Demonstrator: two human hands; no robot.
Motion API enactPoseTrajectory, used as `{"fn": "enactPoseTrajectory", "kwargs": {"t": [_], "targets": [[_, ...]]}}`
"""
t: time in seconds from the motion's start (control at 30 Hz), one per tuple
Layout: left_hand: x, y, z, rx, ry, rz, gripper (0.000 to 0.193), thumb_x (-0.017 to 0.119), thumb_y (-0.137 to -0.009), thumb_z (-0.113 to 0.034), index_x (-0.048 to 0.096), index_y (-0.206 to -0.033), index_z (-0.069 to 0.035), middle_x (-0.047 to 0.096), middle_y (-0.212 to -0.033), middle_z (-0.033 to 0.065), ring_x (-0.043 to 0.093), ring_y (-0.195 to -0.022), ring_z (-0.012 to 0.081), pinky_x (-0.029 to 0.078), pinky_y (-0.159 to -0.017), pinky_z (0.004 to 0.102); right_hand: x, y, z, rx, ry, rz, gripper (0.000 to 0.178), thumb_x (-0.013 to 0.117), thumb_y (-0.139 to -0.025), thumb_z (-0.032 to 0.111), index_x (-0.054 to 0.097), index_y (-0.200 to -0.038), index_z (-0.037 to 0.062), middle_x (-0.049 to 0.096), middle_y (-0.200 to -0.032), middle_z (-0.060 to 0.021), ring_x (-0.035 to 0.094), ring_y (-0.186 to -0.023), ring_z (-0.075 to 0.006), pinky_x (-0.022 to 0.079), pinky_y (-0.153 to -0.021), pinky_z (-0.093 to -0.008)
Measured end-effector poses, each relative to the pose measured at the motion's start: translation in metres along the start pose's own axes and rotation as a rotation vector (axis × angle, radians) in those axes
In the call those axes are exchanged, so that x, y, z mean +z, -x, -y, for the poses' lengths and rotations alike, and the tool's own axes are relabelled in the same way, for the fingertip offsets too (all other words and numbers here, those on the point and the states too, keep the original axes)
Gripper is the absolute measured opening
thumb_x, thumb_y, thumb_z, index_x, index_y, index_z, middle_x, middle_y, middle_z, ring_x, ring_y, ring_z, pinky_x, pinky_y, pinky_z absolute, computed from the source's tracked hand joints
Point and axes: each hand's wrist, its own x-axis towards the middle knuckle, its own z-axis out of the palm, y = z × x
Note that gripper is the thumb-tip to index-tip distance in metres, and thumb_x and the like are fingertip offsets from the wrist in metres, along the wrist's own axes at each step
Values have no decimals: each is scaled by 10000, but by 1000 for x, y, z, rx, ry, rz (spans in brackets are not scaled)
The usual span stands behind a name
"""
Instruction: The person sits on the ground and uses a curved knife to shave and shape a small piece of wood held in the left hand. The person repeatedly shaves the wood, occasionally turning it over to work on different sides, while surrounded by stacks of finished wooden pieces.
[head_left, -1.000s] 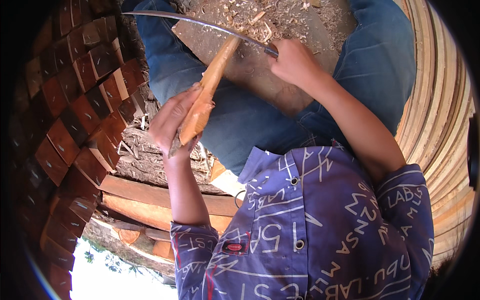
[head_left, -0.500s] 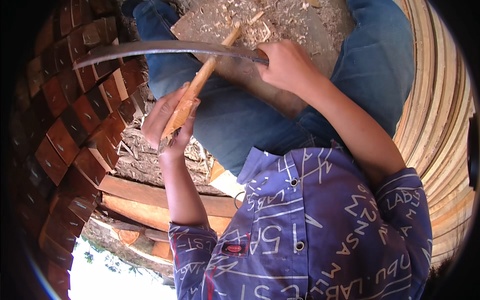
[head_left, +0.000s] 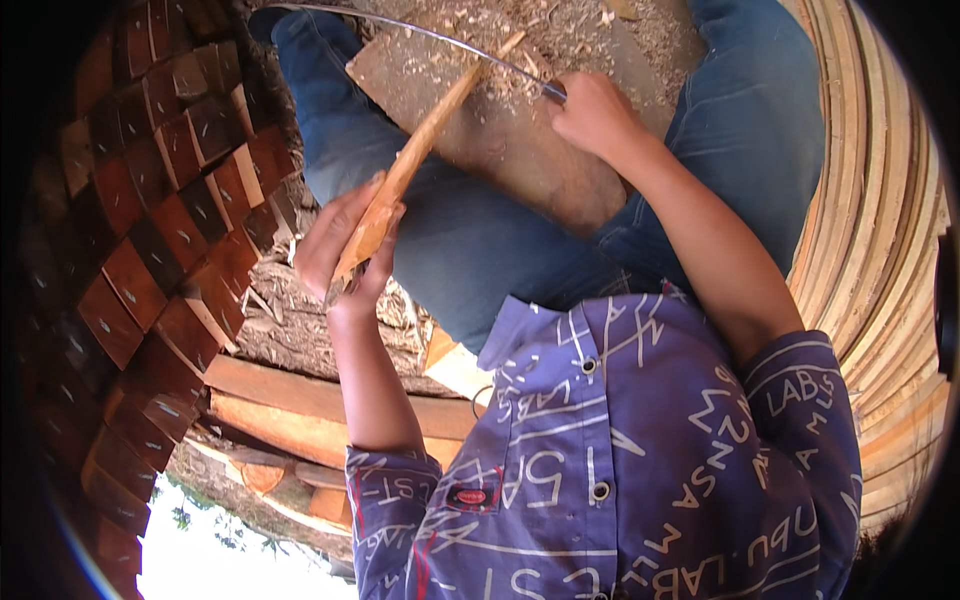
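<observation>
My left hand (head_left: 345, 240) is closed round the thick near end of a long, pale wooden stick (head_left: 420, 145). The stick slants up and to the right and narrows toward its far tip. My right hand (head_left: 597, 115) grips the handle of a long curved machete (head_left: 425, 33), most of the handle being hidden in my fingers. Its blade reaches leftward across the stick near the far tip and shows almost edge-on as a thin line. Whether blade and wood touch, I cannot tell. Beneath the tip lies a flat brown board (head_left: 500, 150) between my legs.
Wood shavings (head_left: 480, 20) litter the board and the ground beyond it. My jeans-clad legs (head_left: 760, 130) flank the board. Stacked brown wooden pieces (head_left: 140, 280) rise on the left, a wall of pale slats (head_left: 880, 250) on the right. Split timbers (head_left: 300, 400) lie at the lower left.
My right hand has moved slightly farther away and to the right. The machete has slid toward the stick's far tip, its blade turned from flat-side view to nearly edge-on.
</observation>
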Motion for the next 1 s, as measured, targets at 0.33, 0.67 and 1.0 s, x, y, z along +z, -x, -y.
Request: {"fn": "enactPoseTrajectory", "kwargs": {"t": [0.33,0.67,1.0], "targets": [[21,25,24,-206,134,-346,254,814,-770,-82,706,-956,55,719,-917,139,700,-820,200,545,-759,303,-13,29,35,-164,13,39,224,629,-790,203,701,-884,12,679,-823,-234,672,-783,-382,533,-741,-469],[73,32,26,-277,366,-527,351,720,-872,-115,604,-1164,42,666,-1058,125,639,-968,167,499,-875,282,-7,22,-5,-99,150,-62,286,651,-819,249,693,-937,-8,673,-896,-255,656,-877,-418,516,-803,-480],[75,32,57,-356,566,-560,262,624,-937,-167,611,-1087,48,674,-1034,111,630,-943,173,492,-829,308,-7,48,-3,-184,419,-91,262,642,-784,194,698,-991,44,666,-924,-267,646,-907,-432,515,-815,-498]]}}
